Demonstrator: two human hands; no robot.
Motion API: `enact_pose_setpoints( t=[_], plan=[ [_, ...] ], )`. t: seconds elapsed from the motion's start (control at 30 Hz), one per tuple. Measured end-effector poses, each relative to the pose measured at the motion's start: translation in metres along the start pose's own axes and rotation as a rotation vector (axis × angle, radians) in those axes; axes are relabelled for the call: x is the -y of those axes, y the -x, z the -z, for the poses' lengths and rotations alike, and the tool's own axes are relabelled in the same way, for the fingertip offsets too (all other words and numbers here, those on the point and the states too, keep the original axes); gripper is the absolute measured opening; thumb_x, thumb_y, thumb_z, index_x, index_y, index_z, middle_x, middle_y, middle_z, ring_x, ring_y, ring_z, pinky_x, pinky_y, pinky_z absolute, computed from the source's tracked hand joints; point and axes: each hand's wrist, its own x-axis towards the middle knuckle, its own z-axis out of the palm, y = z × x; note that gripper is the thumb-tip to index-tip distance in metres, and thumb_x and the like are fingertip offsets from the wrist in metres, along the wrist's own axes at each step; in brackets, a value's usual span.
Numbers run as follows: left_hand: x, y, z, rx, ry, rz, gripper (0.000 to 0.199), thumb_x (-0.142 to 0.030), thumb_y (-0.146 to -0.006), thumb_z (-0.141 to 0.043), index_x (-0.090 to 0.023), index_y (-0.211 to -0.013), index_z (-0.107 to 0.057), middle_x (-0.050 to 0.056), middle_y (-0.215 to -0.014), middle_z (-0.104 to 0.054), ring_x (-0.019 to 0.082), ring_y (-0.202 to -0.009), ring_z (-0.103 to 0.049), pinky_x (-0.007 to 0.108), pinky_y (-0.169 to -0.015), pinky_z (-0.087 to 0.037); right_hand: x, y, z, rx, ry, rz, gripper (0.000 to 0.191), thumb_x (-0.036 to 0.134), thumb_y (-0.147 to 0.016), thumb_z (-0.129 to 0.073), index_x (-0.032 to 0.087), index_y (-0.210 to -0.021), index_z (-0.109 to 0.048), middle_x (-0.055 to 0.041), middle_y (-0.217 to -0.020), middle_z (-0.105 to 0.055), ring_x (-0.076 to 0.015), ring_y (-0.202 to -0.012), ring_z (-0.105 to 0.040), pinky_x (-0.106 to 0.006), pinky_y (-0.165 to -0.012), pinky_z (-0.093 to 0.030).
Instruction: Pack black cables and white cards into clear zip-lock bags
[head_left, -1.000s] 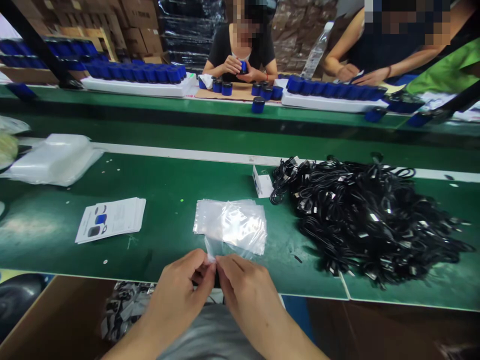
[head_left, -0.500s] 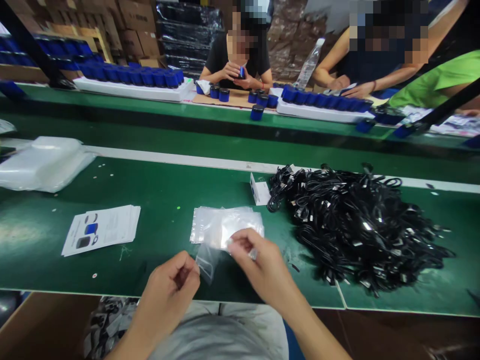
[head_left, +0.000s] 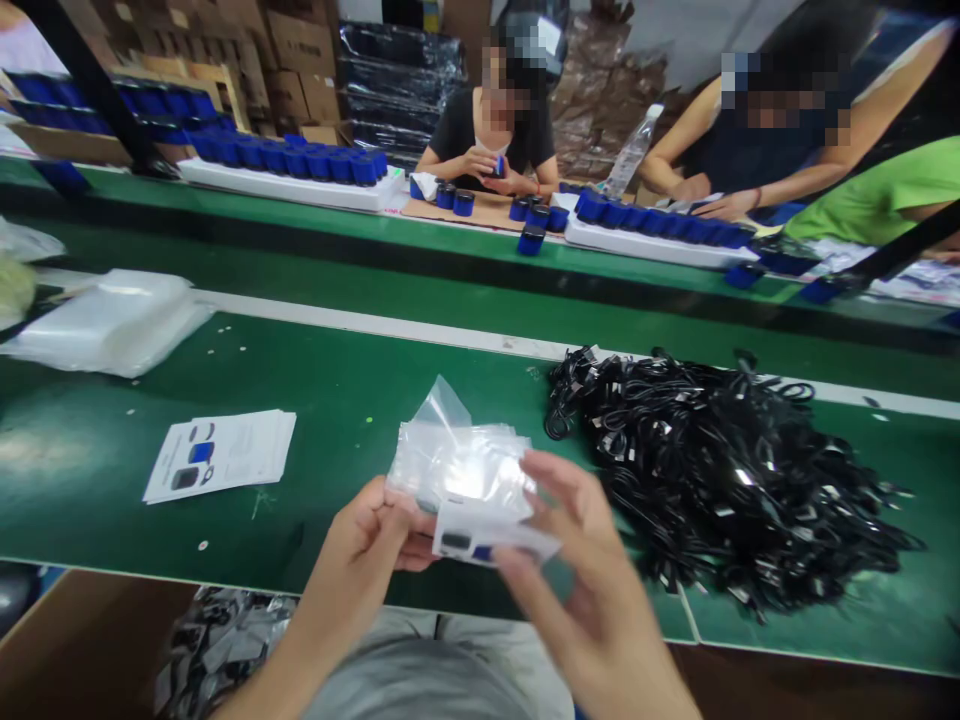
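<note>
My left hand (head_left: pixel 379 530) is closed on a small clear plastic bag (head_left: pixel 441 405), whose film sticks up over a stack of similar clear bags (head_left: pixel 491 450). Between my hands is a folded printed leaflet (head_left: pixel 459 542) with dark and blue pictures, its left end against the bag at my left fingers. My right hand (head_left: pixel 585 540), slightly blurred, has thumb and fingers around the leaflet's right end. Whether the leaflet's edge lies inside the bag, I cannot tell.
A stack of printed leaflets (head_left: pixel 225 455) lies to the left, with a large plastic-wrapped bundle (head_left: pixel 112 320) behind it. A heap of black cables (head_left: pixel 720 470) covers the right side. Across the bench, people handle blue jars (head_left: pixel 292 158). A box of packed pouches (head_left: pixel 225 640) stands below the edge.
The folded leaflet that stood beside the cables is now at my right hand, near the bag. My left hand has moved toward the bag stack and the bag's film now points upward.
</note>
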Motion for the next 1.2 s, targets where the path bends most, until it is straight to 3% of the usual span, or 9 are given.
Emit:
enact_pose_setpoints(
  t=[0.07,0.17,0.23,0.33,0.5,0.63,0.83,1.0,1.2],
  plan=[
    [-0.003,0.001,-0.004,-0.041,0.043,-0.018,0.022,-0.038,-0.082,-0.052,-0.018,-0.073,-0.056,-0.002,-0.066,-0.07,0.013,-0.058,-0.066,0.023,-0.056,-0.054,0.002,0.021,-0.011,0.062,-0.171,-0.155,0.009,0.021,-0.083,-0.058,0.022,-0.089,-0.066,-0.0117,-0.129,-0.047,-0.0252,-0.113,-0.053,-0.036,-0.087,-0.05],
    [-0.005,0.004,-0.009,-0.06,0.007,-0.067,0.023,-0.034,-0.082,-0.051,-0.019,-0.065,-0.053,-0.004,-0.057,-0.064,0.012,-0.052,-0.062,0.022,-0.054,-0.052,-0.001,0.033,-0.023,-0.023,-0.354,-0.327,0.007,0.018,-0.081,-0.06,0.022,-0.087,-0.059,-0.0079,-0.1,-0.063,-0.0177,-0.079,-0.065,-0.027,-0.065,-0.055],
    [-0.005,0.005,-0.009,-0.033,-0.084,-0.119,0.024,-0.032,-0.082,-0.052,-0.019,-0.062,-0.052,-0.004,-0.052,-0.061,0.012,-0.051,-0.059,0.022,-0.054,-0.049,-0.001,0.035,-0.026,-0.194,-0.337,-0.305,0.026,0.013,-0.079,-0.061,0.025,-0.1,-0.052,-0.0015,-0.081,-0.064,-0.0149,-0.067,-0.064,-0.025,-0.061,-0.055],
    [-0.003,0.008,-0.009,-0.024,-0.197,-0.194,0.025,-0.031,-0.082,-0.052,-0.02,-0.06,-0.049,-0.005,-0.049,-0.056,0.011,-0.048,-0.054,0.02,-0.049,-0.043,0.003,0.037,-0.029,-0.32,-0.219,-0.063,0.037,0.004,-0.077,-0.059,0.028,-0.105,-0.051,0.0016,-0.071,-0.061,-0.017,-0.072,-0.065,-0.026,-0.064,-0.054],
    [0.001,0.017,-0.014,-0.017,-0.314,-0.329,0.022,-0.028,-0.084,-0.049,-0.02,-0.063,-0.05,-0.006,-0.052,-0.053,0.01,-0.047,-0.052,0.018,-0.046,-0.039,-0.001,0.045,-0.034,-0.255,0.107,0.227,0.025,0.003,-0.077,-0.055,0.023,-0.09,-0.06,-0.0035,-0.072,-0.059,-0.0182,-0.069,-0.063,-0.026,-0.057,-0.05],
    [0.006,0.022,-0.019,-0.073,-0.597,-0.548,0.02,-0.022,-0.085,-0.047,-0.02,-0.067,-0.055,-0.005,-0.056,-0.059,0.01,-0.051,-0.056,0.018,-0.052,-0.043,-0.004,0.046,-0.036,-0.155,0.336,0.115,0.012,0.014,-0.085,-0.051,0.019,-0.083,-0.061,-0.0033,-0.065,-0.055,-0.0154,-0.053,-0.055,-0.025,-0.048,-0.043],
    [0.017,0.025,-0.022,-0.084,-0.854,-0.867,0.023,-0.013,-0.085,-0.044,-0.019,-0.065,-0.052,-0.002,-0.056,-0.052,0.012,-0.051,-0.052,0.02,-0.051,-0.041,0.003,0.037,-0.026,0.019,0.248,-0.011,0.018,0.015,-0.086,-0.047,0.019,-0.072,-0.057,-0.0003,-0.062,-0.054,-0.0134,-0.051,-0.053,-0.023,-0.048,-0.038],
    [0.021,0.031,-0.015,-0.018,-0.81,-0.837,0.015,-0.013,-0.083,-0.046,-0.02,-0.073,-0.054,-0.001,-0.071,-0.048,0.012,-0.06,-0.052,0.021,-0.054,-0.042,0.013,0.028,0.002,0.498,-0.066,-0.136,0.019,0.002,-0.075,-0.054,0.019,-0.082,-0.06,-0.0021,-0.085,-0.057,-0.0141,-0.078,-0.059,-0.02,-0.068,-0.047],
    [0.018,0.039,-0.008,-0.007,-0.634,-0.731,0.018,-0.014,-0.079,-0.047,-0.021,-0.064,-0.052,-0.001,-0.077,-0.045,0.013,-0.066,-0.051,0.022,-0.058,-0.043,0.001,0.021,-0.007,0.404,-0.263,-0.338,0.017,0.01,-0.078,-0.062,0.017,-0.062,-0.06,0.0037,-0.062,-0.055,-0.0102,-0.057,-0.055,-0.019,-0.053,-0.042]
  ],
)
